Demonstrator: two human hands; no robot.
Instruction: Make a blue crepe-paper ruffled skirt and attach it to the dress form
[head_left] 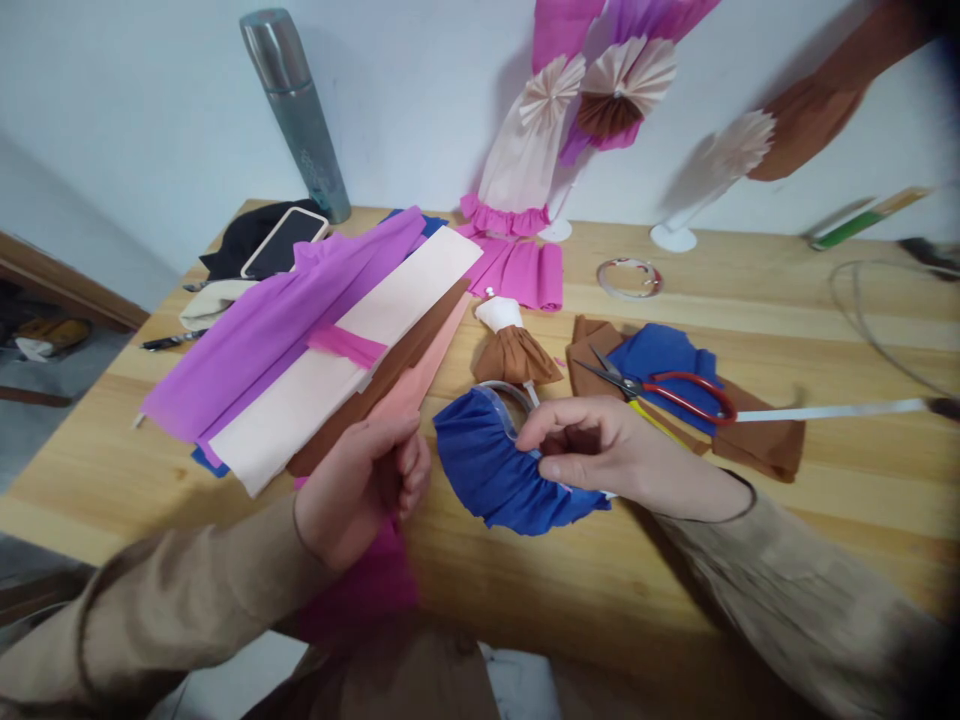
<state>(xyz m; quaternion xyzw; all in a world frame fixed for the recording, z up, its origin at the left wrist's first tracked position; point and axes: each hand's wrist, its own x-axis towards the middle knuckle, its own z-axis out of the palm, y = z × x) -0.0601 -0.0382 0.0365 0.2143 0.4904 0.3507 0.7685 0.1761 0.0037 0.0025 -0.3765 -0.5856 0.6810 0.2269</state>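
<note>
Blue ruffled paper (487,475) sits at the centre of the frame, fanned out below a pale ring (517,389), and its folds appear gathered along most of the upper edge. As far as I can judge, the pleating is well along, while the fixing of that edge looks unfinished; whether the ring is attached or merely lies behind it, I cannot tell. At upper centre a cream gown (514,165) with a pink frilled hem looks complete, and the small brown-skirted figure (517,350) just above the ring seems dressed too. Purple paper (300,320) and a cream strip (424,290), left of centre, lie flat and ungathered. Right hand (611,450) comes in from the lower right, forearm slanting up and leftward, wrist nearly straight, with thumb and forefinger pinching the blue paper's gathered edge and the other fingers tucked behind. Left hand (367,490) stands left of the ruffle, apart from it, thumb side up and fingers curled in toward the palm; whether they grip anything is hidden. Scissors (632,386) with red handles rest across folded blue and brown paper at right of centre.
</note>
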